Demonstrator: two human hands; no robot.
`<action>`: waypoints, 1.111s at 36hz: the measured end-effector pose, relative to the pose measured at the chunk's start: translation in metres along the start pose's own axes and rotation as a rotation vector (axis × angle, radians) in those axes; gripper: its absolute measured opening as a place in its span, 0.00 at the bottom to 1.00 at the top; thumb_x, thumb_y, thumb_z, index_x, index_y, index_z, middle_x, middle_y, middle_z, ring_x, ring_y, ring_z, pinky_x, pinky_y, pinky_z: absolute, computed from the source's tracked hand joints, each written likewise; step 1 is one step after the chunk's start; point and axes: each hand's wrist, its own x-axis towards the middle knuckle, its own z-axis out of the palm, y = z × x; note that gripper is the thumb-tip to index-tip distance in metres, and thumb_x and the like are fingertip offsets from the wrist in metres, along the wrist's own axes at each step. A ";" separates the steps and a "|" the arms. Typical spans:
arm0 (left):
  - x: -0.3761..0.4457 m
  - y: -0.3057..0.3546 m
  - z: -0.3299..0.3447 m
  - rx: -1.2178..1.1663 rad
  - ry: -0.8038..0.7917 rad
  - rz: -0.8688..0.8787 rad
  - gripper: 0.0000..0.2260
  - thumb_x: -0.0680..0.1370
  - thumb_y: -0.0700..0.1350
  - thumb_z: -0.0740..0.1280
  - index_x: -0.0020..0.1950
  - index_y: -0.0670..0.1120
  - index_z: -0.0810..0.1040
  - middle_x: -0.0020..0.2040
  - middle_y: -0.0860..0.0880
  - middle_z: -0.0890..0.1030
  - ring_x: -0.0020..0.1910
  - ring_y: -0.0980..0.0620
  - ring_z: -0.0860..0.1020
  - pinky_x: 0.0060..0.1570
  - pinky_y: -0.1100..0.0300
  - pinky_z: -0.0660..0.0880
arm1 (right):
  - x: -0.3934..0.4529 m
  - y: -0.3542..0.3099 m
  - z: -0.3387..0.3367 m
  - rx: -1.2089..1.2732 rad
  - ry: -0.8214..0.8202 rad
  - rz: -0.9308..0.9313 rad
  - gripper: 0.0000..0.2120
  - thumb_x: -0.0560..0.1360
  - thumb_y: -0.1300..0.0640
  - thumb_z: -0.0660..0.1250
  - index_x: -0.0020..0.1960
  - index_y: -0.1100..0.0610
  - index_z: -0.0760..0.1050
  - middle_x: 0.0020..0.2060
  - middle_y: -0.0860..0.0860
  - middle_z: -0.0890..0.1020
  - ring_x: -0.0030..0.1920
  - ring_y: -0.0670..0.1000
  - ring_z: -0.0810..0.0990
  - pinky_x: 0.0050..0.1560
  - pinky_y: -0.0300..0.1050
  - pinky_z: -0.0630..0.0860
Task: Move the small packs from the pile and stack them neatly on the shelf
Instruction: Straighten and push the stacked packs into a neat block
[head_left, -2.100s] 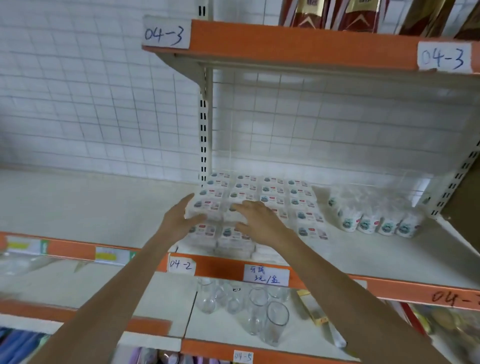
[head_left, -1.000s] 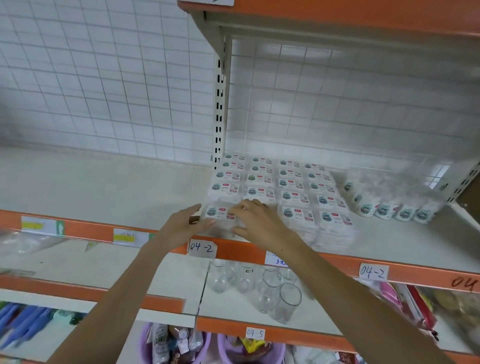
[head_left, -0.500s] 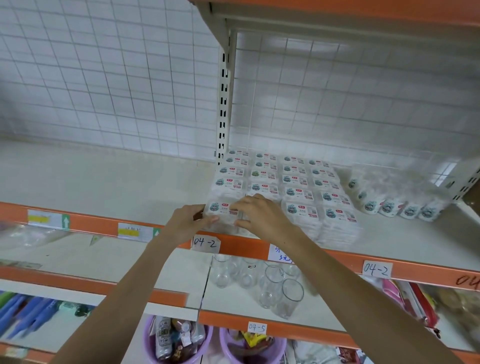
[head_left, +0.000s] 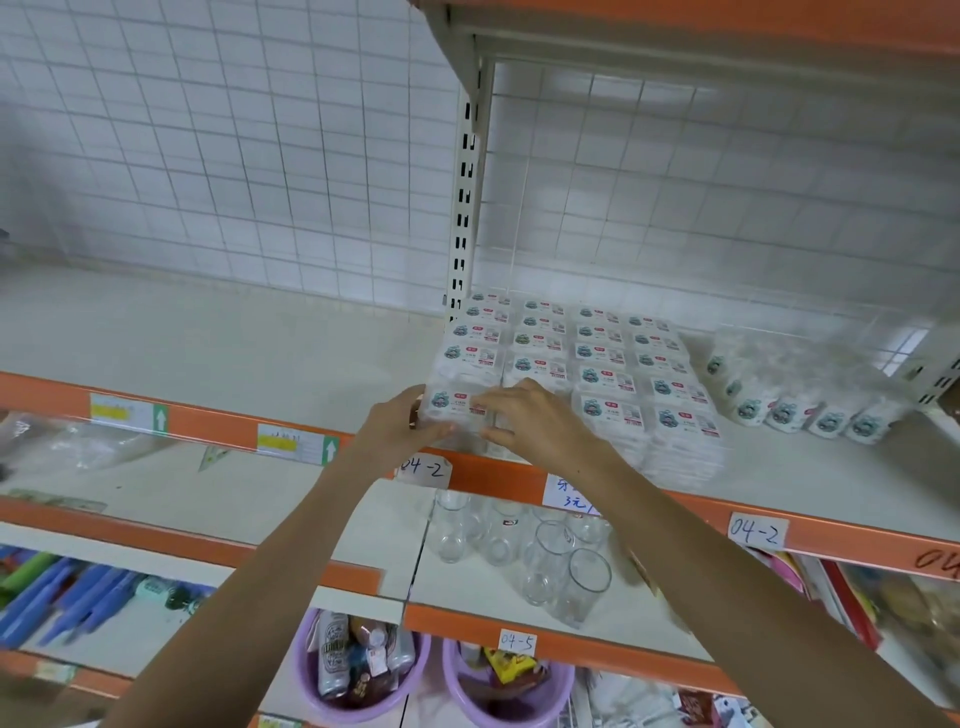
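- Both hands sit nearer the shelf (head_left: 260, 338) lip than before.
- Left hand (head_left: 400, 431) cups the front pack (head_left: 454, 408); right hand (head_left: 535, 421) lies flat on it.
- Pack looks light, soft, slippery; grip its sides.

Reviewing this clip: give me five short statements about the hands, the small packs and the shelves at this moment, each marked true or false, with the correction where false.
1. Both hands touch the front-left pack of the stacked block. True: the left hand is at its left side, the right hand on its right part.
2. The loose pile of packs lies left of the stacked block. False: it lies to the right.
3. Clear drinking glasses stand on the shelf below. True.
4. The orange shelf edge under the packs carries a label reading 04-5. False: it reads 04-2.
5. The right hand holds a glass. False: it rests on the packs.
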 end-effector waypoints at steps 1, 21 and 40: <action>-0.001 0.001 0.000 -0.006 -0.003 -0.011 0.27 0.73 0.51 0.69 0.70 0.47 0.66 0.62 0.47 0.77 0.60 0.47 0.75 0.59 0.57 0.71 | -0.002 0.001 -0.002 0.018 -0.014 0.000 0.21 0.76 0.51 0.64 0.69 0.50 0.68 0.63 0.52 0.76 0.60 0.54 0.72 0.56 0.51 0.73; -0.008 0.020 0.004 0.061 -0.048 0.029 0.25 0.76 0.49 0.67 0.68 0.46 0.61 0.63 0.46 0.74 0.54 0.47 0.75 0.49 0.62 0.70 | -0.013 0.010 -0.003 -0.039 -0.036 0.020 0.24 0.74 0.61 0.67 0.69 0.54 0.67 0.63 0.53 0.75 0.62 0.53 0.70 0.59 0.51 0.72; 0.045 0.039 0.005 -0.215 0.035 -0.086 0.27 0.80 0.53 0.56 0.75 0.45 0.53 0.61 0.48 0.69 0.42 0.54 0.74 0.52 0.56 0.67 | -0.082 0.133 -0.036 0.142 0.292 0.783 0.21 0.76 0.48 0.61 0.66 0.54 0.70 0.65 0.56 0.73 0.66 0.60 0.68 0.67 0.55 0.65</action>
